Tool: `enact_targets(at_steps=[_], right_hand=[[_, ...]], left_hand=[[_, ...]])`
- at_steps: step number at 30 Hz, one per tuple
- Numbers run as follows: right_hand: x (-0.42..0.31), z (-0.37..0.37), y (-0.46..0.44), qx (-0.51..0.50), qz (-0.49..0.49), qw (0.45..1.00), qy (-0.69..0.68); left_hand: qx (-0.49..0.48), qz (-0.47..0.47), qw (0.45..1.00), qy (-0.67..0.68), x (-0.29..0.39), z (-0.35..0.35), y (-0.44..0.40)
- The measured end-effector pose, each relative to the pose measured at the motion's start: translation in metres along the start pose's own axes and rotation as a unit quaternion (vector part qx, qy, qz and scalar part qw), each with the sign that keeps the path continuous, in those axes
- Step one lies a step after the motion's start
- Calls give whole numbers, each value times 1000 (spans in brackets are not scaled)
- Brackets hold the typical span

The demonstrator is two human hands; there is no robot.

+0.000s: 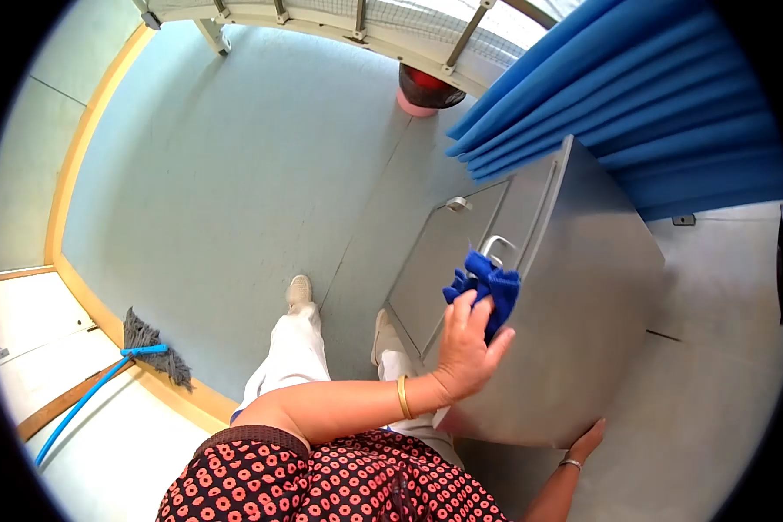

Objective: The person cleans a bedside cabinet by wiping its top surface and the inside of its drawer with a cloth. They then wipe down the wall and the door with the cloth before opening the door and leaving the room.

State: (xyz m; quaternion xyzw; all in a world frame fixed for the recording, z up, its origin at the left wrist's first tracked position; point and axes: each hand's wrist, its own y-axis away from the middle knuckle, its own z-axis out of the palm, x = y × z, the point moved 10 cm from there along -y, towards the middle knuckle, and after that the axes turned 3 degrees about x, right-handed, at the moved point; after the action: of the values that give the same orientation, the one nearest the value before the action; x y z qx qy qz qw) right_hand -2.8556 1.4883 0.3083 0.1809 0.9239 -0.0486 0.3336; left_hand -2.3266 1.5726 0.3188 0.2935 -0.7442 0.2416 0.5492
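My left hand point(471, 346), with a gold bangle at its wrist, is closed on a crumpled blue cloth point(498, 287). The cloth lies against the front upper edge of a grey metal bedside cabinet point(583, 304), beside its curved drawer handle point(498, 246). My right hand point(587, 440) grips the cabinet's near edge at the lower right; part of its fingers is hidden behind the cabinet. Lower on the cabinet front is a door with a small handle point(458, 204).
Blue curtains point(618, 113) hang beyond the cabinet. A bed with metal rails point(361, 22) stands at the top, with a lined pink bin point(418, 104) beneath its edge. A grey mop point(152, 348) with a blue handle leans at the left wall. Pale floor point(209, 174) stretches between.
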Motion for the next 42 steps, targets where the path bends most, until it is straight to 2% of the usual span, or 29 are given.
enact_targets(at_steps=[1,4,6,7,9,11,13,15,17,19,20,21,23,24,25,26,29,30,31,34,36,38,41,42], right_hand=[[6,-4,-2,-8,4,1000,10],[7,2,-7,-49,9,996,73],[-18,0,12,-8,3,973,231],[-34,7,18,-9,3,973,229],[-91,10,19,84,-52,934,343],[-157,44,21,71,-253,890,372],[-261,92,69,-54,-374,899,222],[-349,128,143,-185,-425,884,59],[-399,141,213,-236,-535,810,-30],[-397,159,231,-265,-443,848,-121],[-383,174,224,-259,-417,869,-63],[-364,185,217,-230,-417,879,5],[-348,191,207,-164,-414,892,73],[-349,195,206,-134,-448,875,128],[-351,198,203,-116,-472,862,145],[-356,202,192,-107,-452,874,145],[-373,221,149,-28,-378,914,146],[-379,228,134,1,-358,920,160],[-386,233,120,34,-351,921,167],[-390,244,76,90,-314,925,194],[-399,245,64,110,-252,933,231],[-392,247,51,117,-214,939,241],[-379,249,37,113,-204,944,233],[-377,253,34,107,-208,944,232]], left_hand=[[-29,-22,999,5,-2,5,-1],[-22,-9,1000,8,1,-2,-8],[-39,-14,999,-12,-6,-4,-8],[-38,-13,999,-13,-6,-6,-8],[-37,-9,999,-26,1,-7,-11],[-64,-27,997,-24,-2,-14,-18],[-92,-37,995,-26,6,-23,-24],[-89,-16,994,69,40,-41,-28],[-155,-12,986,61,67,-28,-18],[-216,-65,952,207,40,13,5],[-253,-224,880,333,30,19,9],[-248,-221,882,334,40,5,-3],[-314,-445,722,427,35,-6,9],[-338,-335,796,375,33,-29,-11],[-319,-233,861,320,8,-42,-23],[-302,-194,905,227,0,-77,-40],[-200,-205,957,46,-92,-169,-46],[-163,-213,963,0,-143,-200,-32],[-152,-331,930,-48,-175,-240,-15],[-64,-314,926,-201,-261,-352,55],[-75,-399,873,-270,-285,-417,105],[-77,-444,837,-309,-298,-467,147],[-51,-461,840,-282,-314,-505,178],[-14,-468,840,-274,-316,-515,179]])
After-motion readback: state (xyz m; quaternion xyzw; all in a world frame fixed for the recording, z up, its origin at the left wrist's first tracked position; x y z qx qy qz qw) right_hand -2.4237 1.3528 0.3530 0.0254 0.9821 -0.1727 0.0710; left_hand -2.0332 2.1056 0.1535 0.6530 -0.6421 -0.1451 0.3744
